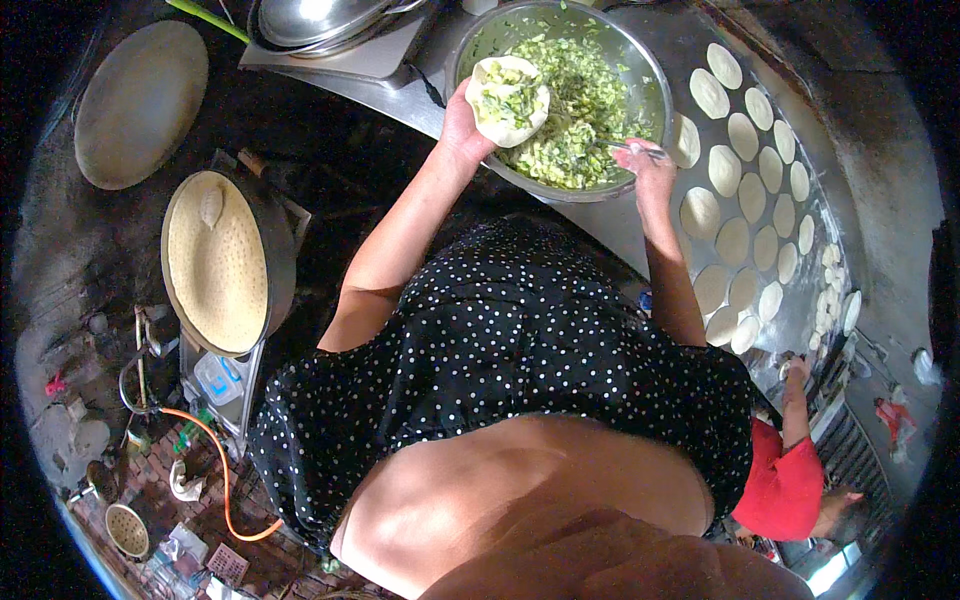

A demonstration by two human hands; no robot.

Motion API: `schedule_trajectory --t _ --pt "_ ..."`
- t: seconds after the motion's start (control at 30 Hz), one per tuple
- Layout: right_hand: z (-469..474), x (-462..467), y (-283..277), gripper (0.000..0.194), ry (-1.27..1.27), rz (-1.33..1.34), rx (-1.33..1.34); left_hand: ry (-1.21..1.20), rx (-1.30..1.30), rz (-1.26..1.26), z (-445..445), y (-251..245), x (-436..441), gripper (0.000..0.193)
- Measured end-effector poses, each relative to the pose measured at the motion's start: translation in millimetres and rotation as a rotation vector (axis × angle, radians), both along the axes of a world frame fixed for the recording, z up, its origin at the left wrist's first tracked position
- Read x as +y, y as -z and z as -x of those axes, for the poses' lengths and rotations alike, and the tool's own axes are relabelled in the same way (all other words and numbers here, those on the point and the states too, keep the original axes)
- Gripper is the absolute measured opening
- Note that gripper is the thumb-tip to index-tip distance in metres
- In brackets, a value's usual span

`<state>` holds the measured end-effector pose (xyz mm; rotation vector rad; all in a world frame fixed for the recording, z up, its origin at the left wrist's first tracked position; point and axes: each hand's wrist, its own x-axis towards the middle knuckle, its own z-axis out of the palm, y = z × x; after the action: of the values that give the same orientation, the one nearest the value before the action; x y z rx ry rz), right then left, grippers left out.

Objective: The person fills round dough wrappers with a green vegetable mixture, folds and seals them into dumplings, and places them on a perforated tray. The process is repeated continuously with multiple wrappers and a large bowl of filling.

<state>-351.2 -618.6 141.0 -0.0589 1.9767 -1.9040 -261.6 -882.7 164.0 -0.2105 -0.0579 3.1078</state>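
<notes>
My left hand (463, 127) holds up a round dough wrapper (508, 135) heaped with chopped green filling, over the left rim of a large metal bowl (660, 75). More of the chopped green and pale filling (570, 97) lies in the bowl. At the bowl's right rim, my right hand (649, 161) grips a thin metal utensil (626, 144), its far end at the filling; its exact kind cannot be told. Flat round dough wrappers (724, 171) lie in rows on the metal worktop, right of my right hand.
Small dough pieces (828, 300) lie at the floured right edge. A person in red (784, 480) reaches to the worktop at lower right. A pan with a shiny metal lid (322, 19) stands upper left. A deep pot with a perforated tan surface (217, 277) and an orange hose (225, 480) are at left.
</notes>
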Motion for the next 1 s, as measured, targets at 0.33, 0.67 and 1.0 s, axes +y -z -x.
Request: schedule_trajectory --t 0.33,0.67,1.0 --pt "-29.7 -33.1 -74.4 0.017 0.035 0.277 0.374 -0.032 -0.174 0.160 10.1 -7.2 16.3 0.047" --pt "-32.0 -32.0 -61.2 0.021 -0.065 -0.150 1.222 -0.022 -0.071 0.094 15.4 -21.8 14.2 0.047" --pt "-11.9 -74.1 -34.0 0.033 -0.150 0.124 0.436 0.014 0.085 -0.053 17.1 -36.5 32.5 0.046"
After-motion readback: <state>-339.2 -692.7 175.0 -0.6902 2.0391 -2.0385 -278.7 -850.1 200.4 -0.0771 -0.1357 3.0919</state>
